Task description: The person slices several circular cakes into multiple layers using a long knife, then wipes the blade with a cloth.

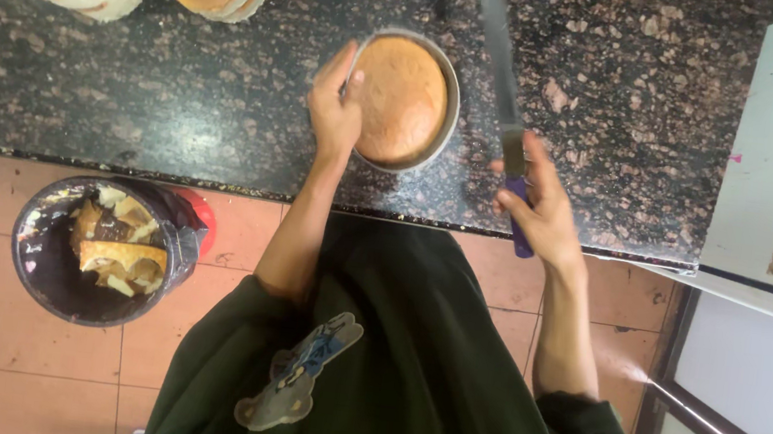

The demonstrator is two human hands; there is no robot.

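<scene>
Left grip (pixel 334 109) clasps tin (pixel 403 103) rim near tabletop (pixel 176 106) edge; right grip (pixel 542 211) closed round knife (pixel 506 105), blade over bare granite.

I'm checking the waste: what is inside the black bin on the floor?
The black bin holds pale and browned cake scraps, with smears on its inner wall. Whatever lies beneath the scraps is covered, and the bin's bottom cannot be seen.
</scene>
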